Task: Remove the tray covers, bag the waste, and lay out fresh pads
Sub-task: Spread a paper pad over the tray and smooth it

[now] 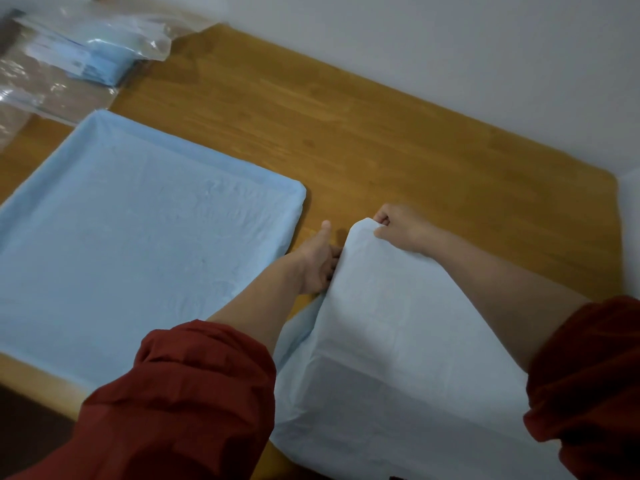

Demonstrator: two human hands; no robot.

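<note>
Pad (398, 323), pale blue and almost white, is held at its far corner by the right hand (403, 232). The thumb and the curled fingers pinch this corner and lift it above the wooden table (415, 140), so the pad rises to a peak at the fingers. The left hand (317, 263) is at the left edge of the same pad, just beside and a little nearer than the right-hand fingers. Its thumb stands straight and free. Its fingers go against the fold of the pad and are partly hidden, so I cannot tell if they grip it or only touch it. The rest of the pad spreads wide toward the person, between two rolled red sleeves (180, 403). Left of the left hand, very near, is a tray (138, 237) wrapped in a light blue sheet. Well beyond the tray, far left from the fingers, lies a clear plastic bag (104, 39) with blue folded material inside.
</note>
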